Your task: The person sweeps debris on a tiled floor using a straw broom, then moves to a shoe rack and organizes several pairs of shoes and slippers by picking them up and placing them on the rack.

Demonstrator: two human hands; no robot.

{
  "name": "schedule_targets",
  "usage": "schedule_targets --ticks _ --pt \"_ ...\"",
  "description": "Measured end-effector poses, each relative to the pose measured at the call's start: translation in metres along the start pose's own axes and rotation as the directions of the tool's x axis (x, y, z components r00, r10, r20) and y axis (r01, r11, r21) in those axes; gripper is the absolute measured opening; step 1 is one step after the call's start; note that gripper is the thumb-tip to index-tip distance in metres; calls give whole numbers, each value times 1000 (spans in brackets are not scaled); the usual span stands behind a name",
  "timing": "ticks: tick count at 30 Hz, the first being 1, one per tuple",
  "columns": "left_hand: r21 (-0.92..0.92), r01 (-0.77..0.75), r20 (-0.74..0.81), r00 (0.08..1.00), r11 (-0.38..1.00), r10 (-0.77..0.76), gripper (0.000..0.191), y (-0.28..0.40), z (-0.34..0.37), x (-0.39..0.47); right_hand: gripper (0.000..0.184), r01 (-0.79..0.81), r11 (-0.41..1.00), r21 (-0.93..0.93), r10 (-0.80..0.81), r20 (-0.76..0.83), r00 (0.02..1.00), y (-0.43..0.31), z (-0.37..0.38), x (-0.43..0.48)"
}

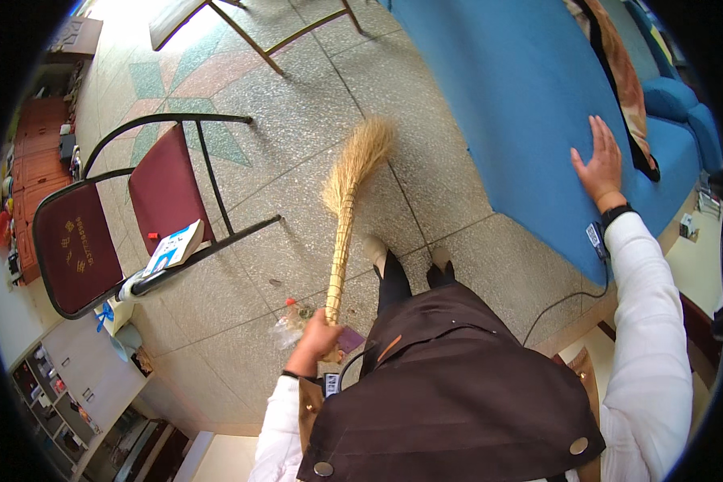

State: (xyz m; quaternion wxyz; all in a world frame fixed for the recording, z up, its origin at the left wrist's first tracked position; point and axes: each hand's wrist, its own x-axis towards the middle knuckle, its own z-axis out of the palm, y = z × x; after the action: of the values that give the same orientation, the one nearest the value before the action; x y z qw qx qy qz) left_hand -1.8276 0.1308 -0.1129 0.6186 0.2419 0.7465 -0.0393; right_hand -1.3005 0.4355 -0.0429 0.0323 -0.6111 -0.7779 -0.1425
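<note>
My left hand [321, 337] is closed around the lower end of the bound handle of a straw broom [341, 259]. The broom's bristles fan out away from me over the speckled tile floor [301, 144]. Just beside my left hand on the floor lie scraps of litter, among them a clear plastic wrapper [286, 330], a small red piece and a purple piece [350, 340]. My right hand [602, 169] rests with its fingers apart on the blue fabric cover of a sofa [506, 108], near a brown patterned cloth [623, 78].
A metal-framed chair [169, 181] with dark red padding stands at the left, a thick book [175, 247] on it. Wooden furniture legs [271, 60] are at the top. A cabinet [90, 373] stands at the lower left. A cable [554, 301] hangs near my right sleeve.
</note>
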Motion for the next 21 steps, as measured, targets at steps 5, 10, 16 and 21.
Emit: schedule_targets --ticks 5,10,16,21 --pt "279 -170 -116 971 945 209 41 58 6 -2 67 -11 999 36 12 -24 1000 2 1 -3" --pt "505 -244 -213 894 828 393 42 155 91 102 66 -32 999 16 32 -25 999 5 4 -5" --pt "765 -117 -46 971 634 235 34 115 175 112 64 -56 998 18 57 -36 998 8 10 -9" --pt "856 -48 -105 959 515 264 36 25 138 13 62 -80 992 95 84 -38 996 11 10 -9"
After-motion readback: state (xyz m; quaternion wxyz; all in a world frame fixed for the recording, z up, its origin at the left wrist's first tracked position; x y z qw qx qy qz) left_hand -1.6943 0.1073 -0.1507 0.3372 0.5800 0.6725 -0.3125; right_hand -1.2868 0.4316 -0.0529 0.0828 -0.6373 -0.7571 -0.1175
